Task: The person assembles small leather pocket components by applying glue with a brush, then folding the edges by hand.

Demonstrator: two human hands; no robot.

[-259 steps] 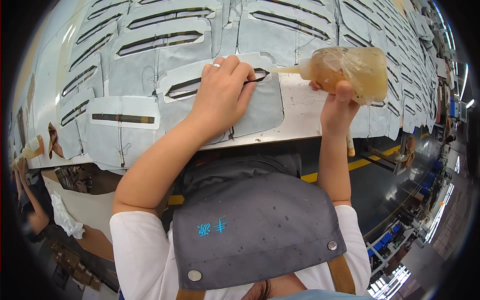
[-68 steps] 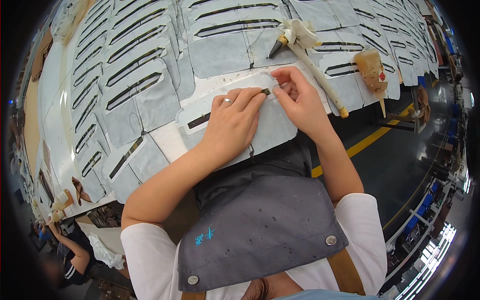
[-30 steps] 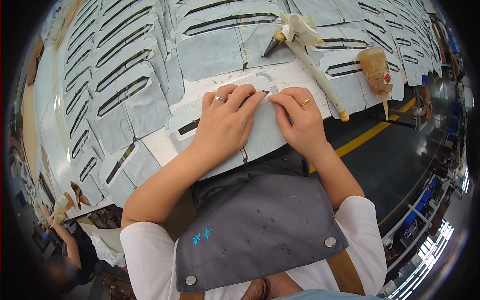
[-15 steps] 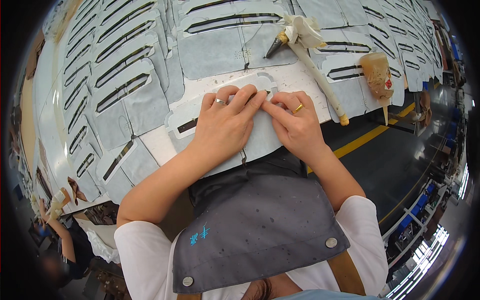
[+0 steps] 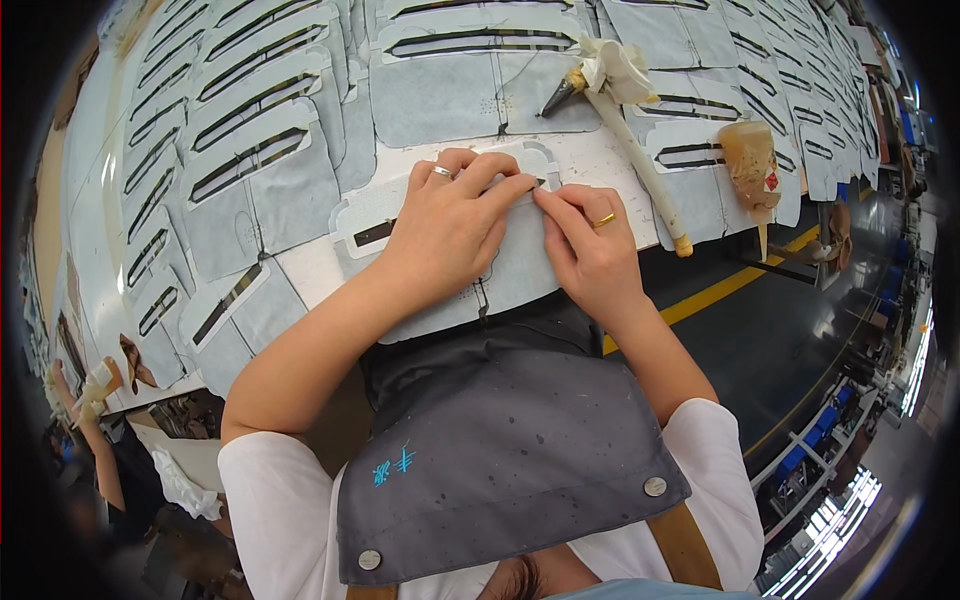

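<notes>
A light grey fabric panel (image 5: 525,270) lies at the table's near edge in front of me. A long dark slot (image 5: 375,235) framed in white runs across it, mostly under my fingers. My left hand (image 5: 445,220) rests over the slot with its fingers bent, the index fingertip pressing at the slot's right end. Pinched together, the thumb and index finger of my right hand (image 5: 597,240) meet that left fingertip at the same spot. Whatever small part lies between the right fingertips is hidden.
Similar slotted grey panels (image 5: 265,155) cover the table in overlapping rows. Beyond my right hand lies a white-handled tool (image 5: 640,155) with a cloth-wrapped head and dark pointed end. Right of it is an amber squeeze bottle (image 5: 748,165). Another person's arm (image 5: 100,450) shows at far left.
The view has shifted slightly. Both hands stay at the slot's right end, with small finger movements; the right thumb and index finger now lie straighter against the panel.
</notes>
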